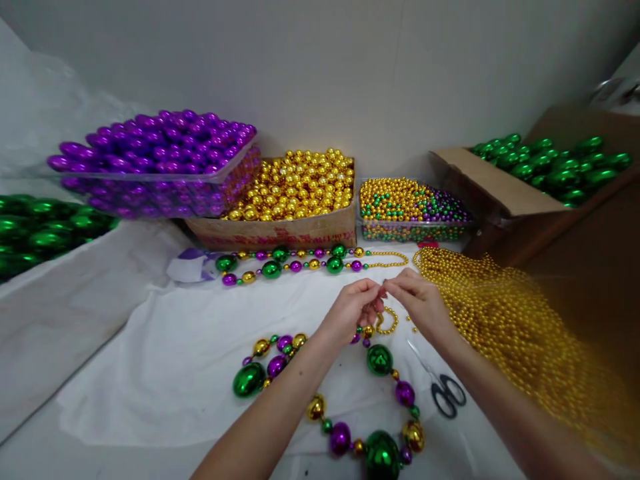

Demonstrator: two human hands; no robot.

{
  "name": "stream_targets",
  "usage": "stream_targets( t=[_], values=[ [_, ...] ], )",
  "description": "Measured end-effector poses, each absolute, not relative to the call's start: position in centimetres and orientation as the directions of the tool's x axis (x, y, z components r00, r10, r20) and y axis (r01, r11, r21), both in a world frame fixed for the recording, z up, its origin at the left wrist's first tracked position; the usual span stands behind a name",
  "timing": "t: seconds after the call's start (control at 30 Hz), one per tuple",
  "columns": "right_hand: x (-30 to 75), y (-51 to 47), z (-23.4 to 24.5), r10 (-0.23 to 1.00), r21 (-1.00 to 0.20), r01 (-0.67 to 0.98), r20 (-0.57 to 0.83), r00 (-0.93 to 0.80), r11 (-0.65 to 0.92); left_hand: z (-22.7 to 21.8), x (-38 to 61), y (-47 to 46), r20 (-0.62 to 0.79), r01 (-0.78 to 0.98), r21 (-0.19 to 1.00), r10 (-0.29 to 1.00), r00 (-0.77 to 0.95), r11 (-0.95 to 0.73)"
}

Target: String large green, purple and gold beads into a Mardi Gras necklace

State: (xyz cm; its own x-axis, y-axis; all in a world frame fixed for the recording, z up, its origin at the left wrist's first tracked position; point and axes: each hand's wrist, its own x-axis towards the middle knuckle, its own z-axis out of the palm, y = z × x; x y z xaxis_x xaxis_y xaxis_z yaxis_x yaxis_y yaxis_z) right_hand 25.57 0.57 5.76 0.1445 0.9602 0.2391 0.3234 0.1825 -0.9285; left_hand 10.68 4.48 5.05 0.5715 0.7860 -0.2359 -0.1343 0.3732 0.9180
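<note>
My left hand [356, 305] and my right hand [416, 300] meet above the white cloth [185, 360], fingertips pinched together. Something too small to make out is between the right fingertips. From my left hand hangs a bead necklace [380, 361] of large green, purple and gold beads, its strand curving over the cloth and passing behind my left forearm. A short loop of small gold beads [389, 323] dangles just below the fingers. To the right of the necklace lie scissors [447, 395] with black handles.
Behind stand a clear bin of purple beads [165, 150], a carton of gold beads [300, 187], a tub of small mixed beads [410, 207] and a box of green beads [555, 163]. Another necklace [295, 265] lies behind my hands. Gold bead strands [500, 313] heap at right.
</note>
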Motion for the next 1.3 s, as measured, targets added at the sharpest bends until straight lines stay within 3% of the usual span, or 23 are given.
stream_targets(
  t=[0.13, 0.27, 0.37, 0.6, 0.8, 1.0, 1.1, 1.17, 1.3],
  values=[
    [26.3, 0.9, 4.2, 0.952, -0.936, 0.337, 0.188, 0.243, 0.098, 4.8, 9.8, 3.8, -0.241, 0.039, 0.958, 0.721, 0.65, 0.285],
    [27.7, 0.6, 1.4, 0.97, -0.908, 0.416, 0.047, 0.237, -0.058, 3.9, 9.2, 3.8, -0.229, 0.196, 0.971, 0.772, 0.593, 0.138],
    [29.2, -2.6, -1.0, 0.977, -0.821, 0.551, -0.032, 0.211, -0.146, 3.0, 8.7, 4.1, -0.22, 0.264, 0.961, 0.802, 0.556, 0.08],
    [30.1, -14.3, -6.4, 0.951, -0.541, 0.787, -0.087, 0.298, -0.296, 2.9, 7.9, 4.7, -0.274, 0.282, 0.949, 0.815, 0.51, 0.143],
    [29.3, -15.1, -7.1, 0.921, -0.51, 0.769, -0.165, 0.353, -0.386, 3.1, 8.0, 4.6, -0.304, 0.223, 0.95, 0.807, 0.506, 0.217],
    [32.6, -16.3, -5.8, 0.901, -0.71, 0.555, -0.34, 0.27, -0.434, 2.9, 8.0, 4.5, -0.321, 0.176, 0.947, 0.797, 0.512, 0.268],
    [32.5, -17.1, -4.7, 0.876, -0.859, 0.176, -0.461, 0.146, -0.481, 3.0, 8.0, 4.4, -0.322, 0.169, 0.947, 0.797, 0.511, 0.274],
    [31.3, -16.8, -3.5, 0.871, -0.866, -0.14, -0.49, 0.045, -0.48, 3.1, 8.0, 4.3, -0.319, 0.173, 0.948, 0.798, 0.512, 0.269],
    [28.7, -14.4, -1.3, 0.9, -0.861, -0.299, -0.436, 0.017, -0.412, 3.2, 8.0, 4.3, -0.326, 0.176, 0.946, 0.791, 0.518, 0.274]
  ],
)
